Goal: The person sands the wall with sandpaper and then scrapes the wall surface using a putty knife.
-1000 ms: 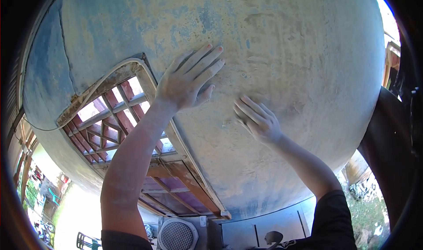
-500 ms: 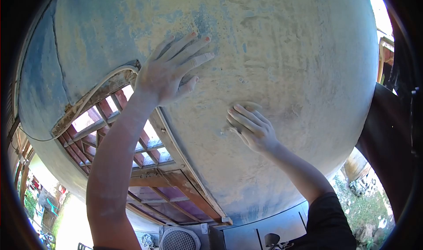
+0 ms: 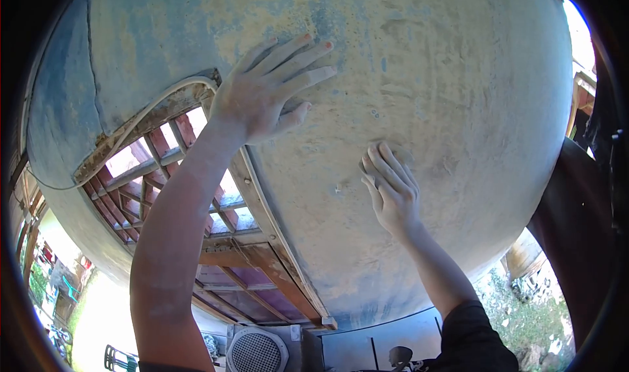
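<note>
My left hand (image 3: 252,100) lies flat on the worn, blue and cream painted wall (image 3: 452,77), fingers spread, just above the top right corner of a lattice window (image 3: 154,175). Nothing is in it. Lower and to the right, my right hand (image 3: 396,192) presses against the same wall with its fingers close together and slightly bent. A dull, rounded edge shows beside those fingertips; what lies under them is hidden and I cannot make it out. Pale dust coats both hands and forearms.
A pale cable (image 3: 147,110) curves along the window's upper frame. Wooden trim (image 3: 288,287) runs down its right side. Below are a round speaker-like grille (image 3: 257,351) and a dark rounded object (image 3: 401,355). A dark panel (image 3: 573,221) stands at right.
My right hand has shifted slightly up and right over the wall, its fingers now pointing more upward. My left hand keeps its place on the wall while the view has tilted a little.
</note>
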`<action>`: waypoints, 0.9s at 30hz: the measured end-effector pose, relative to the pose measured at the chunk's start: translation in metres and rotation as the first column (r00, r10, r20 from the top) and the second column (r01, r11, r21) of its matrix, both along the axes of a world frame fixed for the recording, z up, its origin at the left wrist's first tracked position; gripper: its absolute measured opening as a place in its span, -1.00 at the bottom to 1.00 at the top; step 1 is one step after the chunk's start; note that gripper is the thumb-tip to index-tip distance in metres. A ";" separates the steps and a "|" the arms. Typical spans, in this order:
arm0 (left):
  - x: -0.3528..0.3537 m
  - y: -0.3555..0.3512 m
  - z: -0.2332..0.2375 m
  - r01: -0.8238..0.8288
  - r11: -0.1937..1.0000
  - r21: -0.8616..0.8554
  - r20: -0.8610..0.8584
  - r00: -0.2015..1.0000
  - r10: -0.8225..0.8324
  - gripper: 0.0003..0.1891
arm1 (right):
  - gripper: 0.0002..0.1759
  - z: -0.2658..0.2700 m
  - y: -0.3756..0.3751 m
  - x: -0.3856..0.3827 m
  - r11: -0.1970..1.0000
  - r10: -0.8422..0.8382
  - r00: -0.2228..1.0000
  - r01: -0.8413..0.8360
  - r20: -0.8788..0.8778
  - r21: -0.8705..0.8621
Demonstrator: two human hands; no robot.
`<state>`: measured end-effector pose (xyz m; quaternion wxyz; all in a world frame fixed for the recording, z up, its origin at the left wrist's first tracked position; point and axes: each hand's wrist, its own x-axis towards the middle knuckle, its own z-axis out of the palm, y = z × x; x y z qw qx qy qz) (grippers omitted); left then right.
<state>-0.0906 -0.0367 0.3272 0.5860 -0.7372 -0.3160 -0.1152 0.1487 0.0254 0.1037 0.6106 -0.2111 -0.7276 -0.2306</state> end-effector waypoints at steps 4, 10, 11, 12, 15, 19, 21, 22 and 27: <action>0.000 -0.002 -0.005 -0.001 1.000 0.014 0.018 1.000 0.001 -0.29 | -0.64 0.047 -0.007 -0.031 1.000 0.016 0.999 -0.015 -0.040 0.017; -0.001 -0.002 -0.017 0.017 0.997 0.071 0.082 0.996 -0.023 -0.30 | -0.73 0.029 -0.020 -0.017 0.996 0.075 0.997 -0.076 -0.031 -0.047; -0.001 -0.002 -0.017 0.032 0.997 0.063 0.092 0.995 -0.038 -0.31 | -0.71 0.009 -0.023 -0.009 0.996 0.049 0.999 -0.049 -0.001 -0.081; -0.001 -0.001 -0.016 0.047 0.997 0.055 0.105 0.993 -0.053 -0.32 | -0.69 -0.002 -0.020 -0.006 0.993 0.024 0.999 -0.020 0.032 -0.114; 0.002 -0.003 -0.017 0.050 0.997 0.062 0.119 0.991 -0.057 -0.33 | -0.66 -0.011 -0.002 -0.014 1.000 -0.018 1.000 0.018 -0.004 0.013; 0.000 0.000 -0.021 0.052 0.997 0.054 0.134 0.989 -0.059 -0.32 | -0.65 0.041 -0.013 -0.037 0.999 -0.031 0.999 0.032 -0.022 0.034; 0.000 -0.003 -0.022 0.061 0.995 0.079 0.151 0.986 -0.072 -0.32 | -0.67 0.053 -0.019 -0.038 1.000 0.022 0.999 -0.023 -0.044 -0.011; -0.001 -0.002 -0.024 0.062 0.995 0.080 0.155 0.985 -0.074 -0.32 | -0.67 0.050 -0.020 -0.035 1.000 0.021 0.999 -0.021 -0.040 -0.010; -0.002 -0.003 -0.031 0.098 0.988 0.117 0.245 0.961 -0.124 -0.35 | -0.71 -0.014 -0.008 -0.011 0.997 -0.046 0.992 0.038 -0.118 -0.066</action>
